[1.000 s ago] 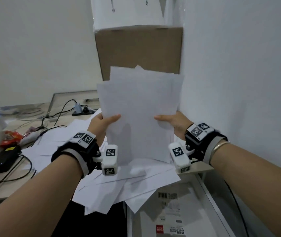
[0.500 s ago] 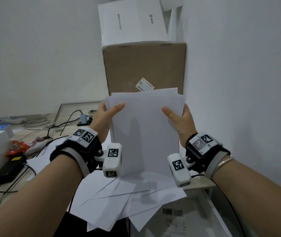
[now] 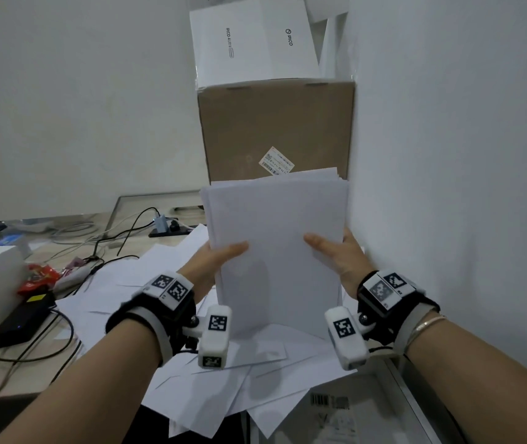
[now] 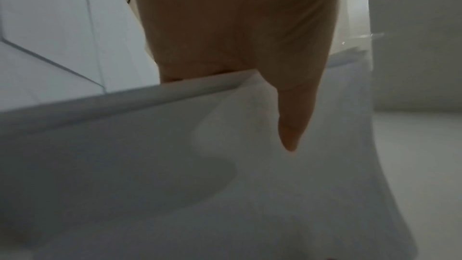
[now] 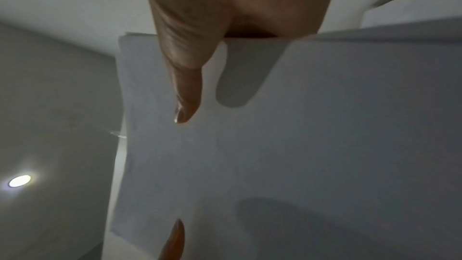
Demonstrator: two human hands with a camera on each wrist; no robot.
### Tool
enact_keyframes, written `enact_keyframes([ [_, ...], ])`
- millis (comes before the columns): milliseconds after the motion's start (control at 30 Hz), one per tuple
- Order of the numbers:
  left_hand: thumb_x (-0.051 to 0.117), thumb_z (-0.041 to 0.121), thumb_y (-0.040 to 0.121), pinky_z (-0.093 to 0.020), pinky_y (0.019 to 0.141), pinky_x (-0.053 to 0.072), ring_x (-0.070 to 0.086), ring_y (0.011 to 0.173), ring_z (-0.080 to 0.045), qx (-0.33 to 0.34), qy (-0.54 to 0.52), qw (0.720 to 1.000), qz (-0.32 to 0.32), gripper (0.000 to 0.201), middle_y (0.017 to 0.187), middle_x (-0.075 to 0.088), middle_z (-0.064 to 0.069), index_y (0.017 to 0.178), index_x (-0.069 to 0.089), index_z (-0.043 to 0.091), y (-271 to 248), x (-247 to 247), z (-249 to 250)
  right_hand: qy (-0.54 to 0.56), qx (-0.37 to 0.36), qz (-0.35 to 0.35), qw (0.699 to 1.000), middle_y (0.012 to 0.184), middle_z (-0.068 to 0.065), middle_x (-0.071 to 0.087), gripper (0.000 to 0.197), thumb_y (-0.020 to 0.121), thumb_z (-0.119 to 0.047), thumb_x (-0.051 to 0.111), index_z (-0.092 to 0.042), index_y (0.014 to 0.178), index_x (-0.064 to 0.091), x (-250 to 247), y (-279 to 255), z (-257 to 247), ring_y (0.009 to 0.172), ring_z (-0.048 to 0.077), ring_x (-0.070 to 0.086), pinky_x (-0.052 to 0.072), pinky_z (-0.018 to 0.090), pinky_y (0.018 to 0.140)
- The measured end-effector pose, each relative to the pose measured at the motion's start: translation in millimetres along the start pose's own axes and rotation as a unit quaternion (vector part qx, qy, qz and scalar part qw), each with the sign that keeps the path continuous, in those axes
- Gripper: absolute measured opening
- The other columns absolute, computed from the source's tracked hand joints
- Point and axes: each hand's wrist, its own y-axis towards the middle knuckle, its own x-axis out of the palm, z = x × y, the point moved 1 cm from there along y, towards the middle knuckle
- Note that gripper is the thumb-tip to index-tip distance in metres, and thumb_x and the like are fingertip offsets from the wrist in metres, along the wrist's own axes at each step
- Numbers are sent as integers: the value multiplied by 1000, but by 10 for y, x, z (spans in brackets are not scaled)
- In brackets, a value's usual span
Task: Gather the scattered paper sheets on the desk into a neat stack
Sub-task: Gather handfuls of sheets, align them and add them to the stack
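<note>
A stack of white paper sheets (image 3: pixel 276 251) stands upright on its lower edge, held between both hands. My left hand (image 3: pixel 215 259) grips the stack's left edge, thumb across the front. On the right edge my right hand (image 3: pixel 336 254) does the same. The sheet tops are nearly level, a few edges stepped at the top right. Several loose sheets (image 3: pixel 223 379) lie scattered on the desk (image 3: pixel 5 379) under and left of the stack. The left wrist view shows my thumb on the stack (image 4: pixel 175 165); the right wrist view shows a thumb pressed on the stack (image 5: pixel 300 145).
A brown cardboard box (image 3: pixel 275 129) with a white box (image 3: pixel 252 43) on top stands just behind the stack. The white wall (image 3: pixel 448 155) is close on the right. Cables (image 3: pixel 121 232), a black charger (image 3: pixel 21 318), a red wrapper (image 3: pixel 36 277) lie at left. A labelled box (image 3: pixel 336 415) sits below.
The sheets, fanned out a second ago, have been squared into a tighter stack, and the stack has come lower and stands on the loose sheets. Both hands slid along its side edges.
</note>
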Motion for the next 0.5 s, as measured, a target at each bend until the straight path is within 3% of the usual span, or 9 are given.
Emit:
enact_keyframes([
  [67, 63, 20, 87, -40, 90, 53, 66, 109, -24, -60, 17, 997, -55, 39, 121, 68, -6, 126, 56, 18, -58, 2, -143, 4, 58, -55, 997, 101, 4, 74, 50, 66, -24, 80, -15, 112, 64, -77, -31, 70, 97, 25, 68, 58, 31, 78],
  [100, 67, 24, 84, -39, 90, 52, 65, 110, -23, -73, 25, 994, -78, 42, 121, 68, -5, 125, 56, 20, -82, -15, -162, 2, 84, -78, 993, 104, 6, 74, 61, 58, -29, 83, -13, 114, 65, -110, -34, 79, 100, 27, 67, 56, 35, 85],
  [167, 78, 28, 75, -43, 96, 49, 62, 115, -25, -63, 30, 992, -103, 59, 123, 67, -4, 128, 55, 19, -66, -83, -142, -17, 91, -98, 991, 111, 8, 72, 88, 40, -40, 92, -10, 118, 64, -159, -8, 32, 104, 26, 67, 54, 36, 89],
  [200, 77, 25, 75, -45, 98, 48, 61, 117, -27, -40, 22, 994, -102, 60, 125, 66, -6, 130, 54, 17, -49, -108, -94, -14, 78, -96, 992, 113, 9, 71, 92, 39, -42, 92, -8, 119, 64, -178, 18, -18, 104, 26, 67, 55, 35, 87],
  [267, 68, 16, 78, -43, 95, 52, 62, 115, -29, 15, -5, 996, -89, 52, 125, 65, -11, 129, 55, 12, -26, -104, 50, 12, 53, -100, 993, 118, 14, 68, 75, 58, -33, 86, -3, 122, 61, -181, 42, -131, 105, 29, 66, 57, 35, 86],
  [333, 76, 15, 76, -37, 86, 56, 66, 109, -27, 60, -32, 995, -76, 51, 121, 67, -11, 123, 59, 12, -6, -56, 210, 19, 32, -111, 993, 118, 15, 68, 57, 72, -19, 75, -2, 124, 59, -107, 27, -224, 106, 30, 66, 55, 37, 90],
  [400, 83, 24, 65, -34, 78, 58, 68, 103, -25, 80, -46, 994, -62, 58, 116, 69, -10, 118, 63, 13, 19, -17, 335, -8, 10, -109, 994, 114, 12, 70, 52, 74, -14, 76, -4, 122, 61, -21, 33, -235, 105, 29, 67, 55, 38, 91],
  [500, 76, 19, 78, -36, 81, 58, 68, 104, -26, 92, -47, 994, -38, 48, 116, 69, -10, 122, 60, 11, 63, 0, 379, -40, -4, -86, 995, 113, 9, 71, 50, 75, -15, 79, -9, 121, 59, 36, 63, -223, 105, 26, 67, 53, 40, 92],
])
